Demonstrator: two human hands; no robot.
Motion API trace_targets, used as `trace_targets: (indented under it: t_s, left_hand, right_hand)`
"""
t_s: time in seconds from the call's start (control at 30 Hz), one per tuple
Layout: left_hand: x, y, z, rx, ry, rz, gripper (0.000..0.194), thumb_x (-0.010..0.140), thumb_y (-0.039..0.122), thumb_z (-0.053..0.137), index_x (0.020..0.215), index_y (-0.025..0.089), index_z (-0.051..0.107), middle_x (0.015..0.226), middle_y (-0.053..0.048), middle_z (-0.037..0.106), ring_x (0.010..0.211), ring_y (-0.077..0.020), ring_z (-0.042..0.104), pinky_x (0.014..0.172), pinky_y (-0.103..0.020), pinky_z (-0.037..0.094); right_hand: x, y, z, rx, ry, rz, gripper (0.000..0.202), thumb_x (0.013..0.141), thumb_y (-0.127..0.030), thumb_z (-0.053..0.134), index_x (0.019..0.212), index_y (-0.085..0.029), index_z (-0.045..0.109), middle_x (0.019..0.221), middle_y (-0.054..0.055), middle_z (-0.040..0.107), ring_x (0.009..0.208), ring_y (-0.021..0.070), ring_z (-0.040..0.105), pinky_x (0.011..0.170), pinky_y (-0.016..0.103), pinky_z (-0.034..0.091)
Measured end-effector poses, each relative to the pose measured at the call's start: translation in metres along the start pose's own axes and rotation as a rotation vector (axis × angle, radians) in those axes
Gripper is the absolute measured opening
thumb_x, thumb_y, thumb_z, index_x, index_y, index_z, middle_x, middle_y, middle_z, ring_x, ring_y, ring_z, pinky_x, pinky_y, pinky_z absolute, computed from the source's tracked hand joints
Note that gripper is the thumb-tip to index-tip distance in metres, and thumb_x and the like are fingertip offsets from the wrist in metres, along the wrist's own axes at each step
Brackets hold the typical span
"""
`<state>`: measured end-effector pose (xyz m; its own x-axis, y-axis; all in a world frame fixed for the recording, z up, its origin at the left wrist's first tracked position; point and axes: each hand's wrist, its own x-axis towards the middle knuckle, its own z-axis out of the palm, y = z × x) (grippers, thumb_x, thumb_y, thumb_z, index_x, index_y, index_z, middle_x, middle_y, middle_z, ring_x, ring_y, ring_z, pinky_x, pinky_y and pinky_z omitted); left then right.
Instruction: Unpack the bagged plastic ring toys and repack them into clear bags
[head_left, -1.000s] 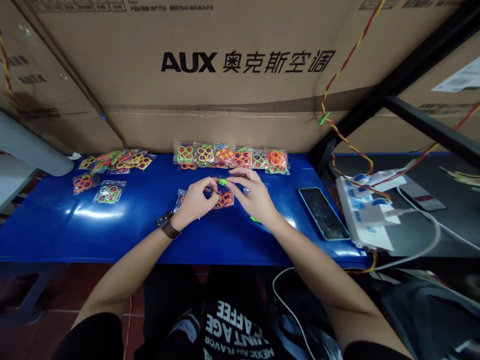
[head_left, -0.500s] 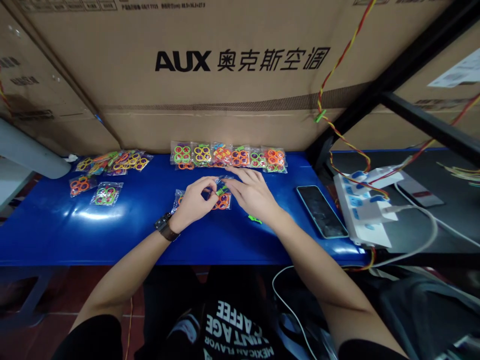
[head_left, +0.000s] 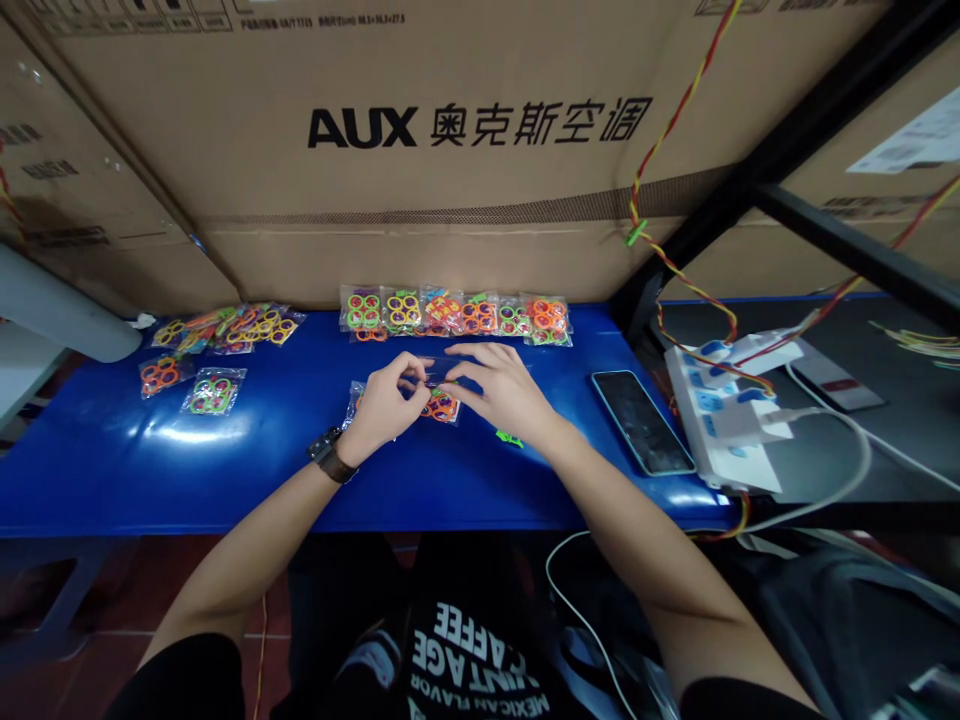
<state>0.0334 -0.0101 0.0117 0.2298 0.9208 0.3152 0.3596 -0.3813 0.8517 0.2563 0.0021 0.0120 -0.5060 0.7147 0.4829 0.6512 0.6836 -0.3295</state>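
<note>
My left hand, with a dark watch on its wrist, pinches a small clear plastic bag between thumb and fingers. From the other side, my right hand has its bent fingers and thumb on the same bag. A small dark purple bit shows at the fingertips; its kind is too small to tell. Beneath the hands lies a clear packet of orange rings, partly covered by them. A bright green plastic piece rests on the blue table just below my right hand.
Packets of coloured rings line the back of the blue table against a large cardboard box. More packets lie in a pile at the left. At the right are a phone and a power strip with cables.
The green piece between my fingers has gone from sight, and a dark purple bit shows there. My fingers have shifted slightly around the clear bag. The table's packets stay put.
</note>
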Motion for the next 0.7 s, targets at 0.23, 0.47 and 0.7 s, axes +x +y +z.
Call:
trace_targets:
  t_s: [0.23, 0.47, 0.7]
  left_hand:
    - [-0.001, -0.0008, 0.0006, -0.035, 0.005, -0.002, 0.013, 0.087, 0.012, 0.062, 0.09, 0.023, 0.056, 0.116, -0.008, 0.08, 0.105, -0.0211, 0.078, 0.085, -0.035, 0.062]
    - [-0.0003, -0.0022, -0.0017, -0.036, 0.029, -0.033, 0.015, 0.085, 0.01, 0.063, 0.09, 0.023, 0.055, 0.101, -0.005, 0.079, 0.104, -0.0218, 0.079, 0.075, -0.029, 0.062]
    - [0.0001, -0.0064, -0.0014, -0.23, 0.05, -0.073, 0.035, 0.091, 0.019, 0.068, 0.123, 0.024, 0.056, 0.121, -0.01, 0.079, 0.102, -0.0208, 0.079, 0.069, -0.027, 0.062]
  right_hand:
    - [0.001, -0.0034, -0.0003, -0.044, 0.071, 0.013, 0.017, 0.104, -0.038, 0.066, 0.111, -0.033, 0.081, 0.134, 0.004, 0.075, 0.12, 0.0286, 0.068, 0.106, 0.052, 0.047]
    - [0.0003, -0.0028, 0.0008, -0.081, 0.058, -0.029, 0.017, 0.105, -0.036, 0.065, 0.105, -0.029, 0.081, 0.135, 0.006, 0.074, 0.12, 0.0288, 0.068, 0.106, 0.052, 0.046]
    - [0.0001, -0.0012, 0.0026, -0.043, 0.132, 0.006, 0.019, 0.105, -0.04, 0.064, 0.107, -0.03, 0.08, 0.131, 0.005, 0.075, 0.118, 0.029, 0.068, 0.103, 0.051, 0.049]
